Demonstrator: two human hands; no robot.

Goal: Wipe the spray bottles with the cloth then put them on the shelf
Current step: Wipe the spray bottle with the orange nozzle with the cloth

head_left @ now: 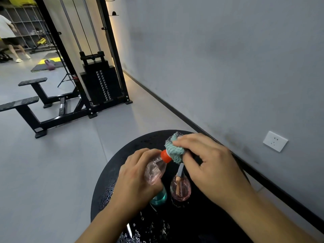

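Observation:
My left hand (135, 179) grips a clear pinkish spray bottle (155, 170) with an orange collar, held tilted above the round black table (140, 144). My right hand (206, 163) holds a teal cloth (175, 151) bunched around that bottle's top, which the cloth hides. A second pink spray bottle (180, 187) with a grey nozzle stands on the table below my right hand. A teal bottle (158, 199) stands beside it, mostly hidden under my left hand.
Water drops (150, 228) lie on the near part of the table. A grey wall with a white socket (275, 141) runs along the right. A black cable weight machine (98, 81) and benches (31, 109) stand on the grey floor at left. A person (8, 35) stands far back.

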